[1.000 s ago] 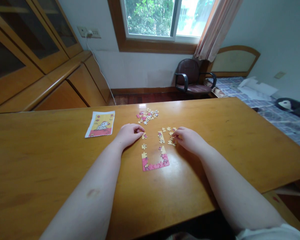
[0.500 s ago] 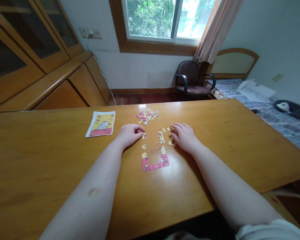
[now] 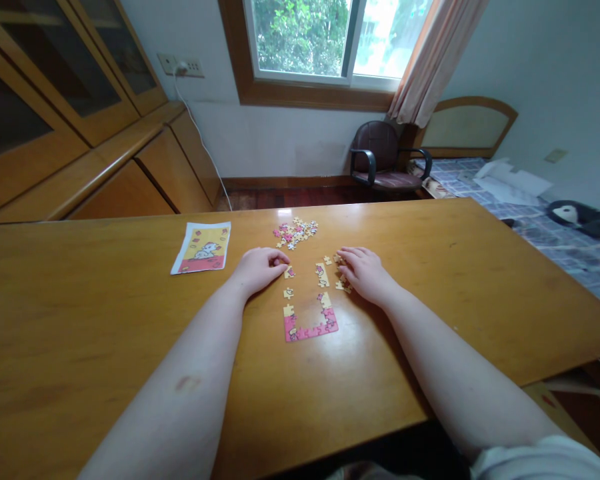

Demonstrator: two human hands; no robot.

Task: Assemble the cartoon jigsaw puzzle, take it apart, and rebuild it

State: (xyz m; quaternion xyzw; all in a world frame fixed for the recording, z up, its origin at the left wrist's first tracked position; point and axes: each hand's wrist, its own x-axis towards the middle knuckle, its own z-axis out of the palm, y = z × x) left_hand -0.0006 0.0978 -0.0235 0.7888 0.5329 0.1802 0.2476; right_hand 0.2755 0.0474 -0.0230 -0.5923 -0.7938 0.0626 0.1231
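Note:
My left hand rests on the table with thumb and fingers drawn together; whether they hold something is hidden. Its fingertips are right beside a yellow-and-pink puzzle piece. My right hand is over several loose yellow puzzle pieces, thumb and fingers apart, partly covering them. Between the hands lies a joined pink-and-yellow puzzle border, U-shaped at the near side. A joined yellow strip lies above its right arm. A single yellow piece lies above the left arm.
A pile of mixed puzzle pieces lies near the far edge of the wooden table. A picture sheet with a white animal lies to the left. Beyond the table stand an office chair and a bed.
My right hand has shifted slightly left over the loose pieces. My left hand and the joined puzzle parts look unmoved.

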